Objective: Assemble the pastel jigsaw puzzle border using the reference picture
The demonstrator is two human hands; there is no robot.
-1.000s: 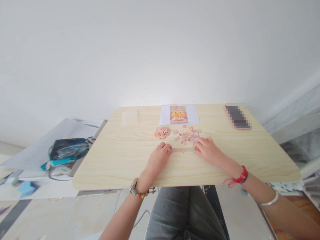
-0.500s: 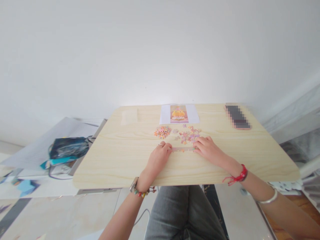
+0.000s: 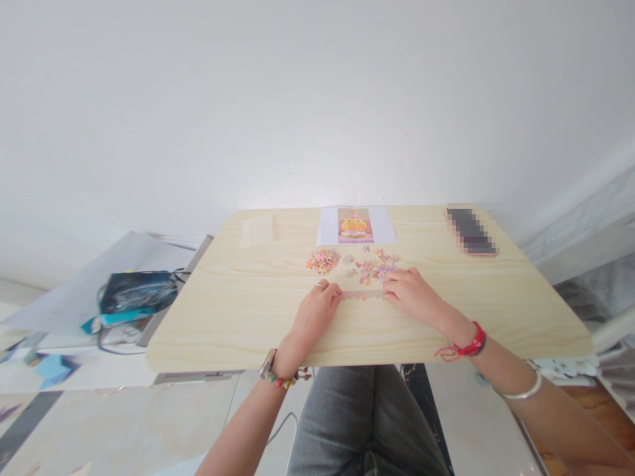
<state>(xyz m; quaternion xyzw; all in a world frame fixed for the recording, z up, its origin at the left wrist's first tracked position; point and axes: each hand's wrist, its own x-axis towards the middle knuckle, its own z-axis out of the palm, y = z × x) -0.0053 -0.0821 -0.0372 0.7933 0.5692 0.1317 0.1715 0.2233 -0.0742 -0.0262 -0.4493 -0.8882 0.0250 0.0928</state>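
While both hands, the left hand (image 3: 317,309) and right hand (image 3: 411,295), press fingertips on either end of a joined puzzle strip (image 3: 363,295) mid-table, it looks thin, light and easily pulled apart, best pinched at its ends.

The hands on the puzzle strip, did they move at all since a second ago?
Hardly. The left hand and right hand stay at the two ends of the joined strip of puzzle pieces, fingers pressed on it as before. Only the view has shifted a touch. The loose pieces, the small orange heap, the picture sheet and the phone lie where they were on the table.
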